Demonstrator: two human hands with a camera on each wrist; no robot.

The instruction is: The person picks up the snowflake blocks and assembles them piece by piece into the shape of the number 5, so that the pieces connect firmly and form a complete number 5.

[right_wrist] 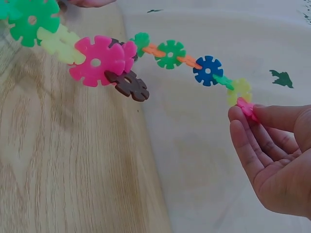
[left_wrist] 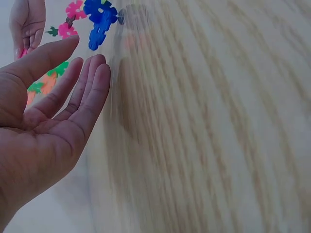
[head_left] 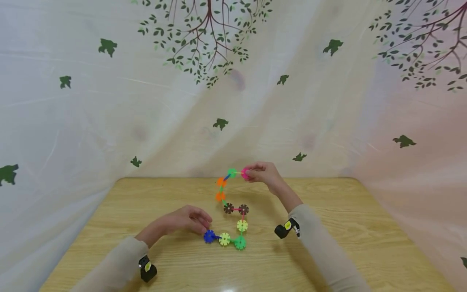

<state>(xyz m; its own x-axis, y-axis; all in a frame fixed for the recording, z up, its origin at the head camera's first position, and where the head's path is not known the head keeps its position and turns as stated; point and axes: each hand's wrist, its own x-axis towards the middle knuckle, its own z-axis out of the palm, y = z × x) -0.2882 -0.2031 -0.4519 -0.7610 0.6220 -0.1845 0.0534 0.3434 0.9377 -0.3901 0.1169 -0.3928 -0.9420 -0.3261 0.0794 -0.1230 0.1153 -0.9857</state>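
A chain of notched plastic discs [head_left: 242, 226] in several colours curves in an S shape over the table. My right hand [head_left: 268, 174] pinches the pink disc [right_wrist: 247, 109] at the chain's far end between thumb and fingers. From there the chain runs through green, orange [head_left: 220, 196] and brown discs [head_left: 228, 208], then down to yellow and green ones. At the near left end is a blue disc [head_left: 209, 236]. Beside it is my left hand [head_left: 182, 221], fingers relaxed and slightly bent. In the left wrist view its fingertips stop just short of the blue discs [left_wrist: 101, 19], with nothing held.
The wooden table [head_left: 175, 267] extends beneath both arms. Behind it hangs a pale cloth [head_left: 164, 121] printed with branches and green leaves, meeting the table's back edge. Each sleeve carries a small black camera [head_left: 147, 271] at the wrist.
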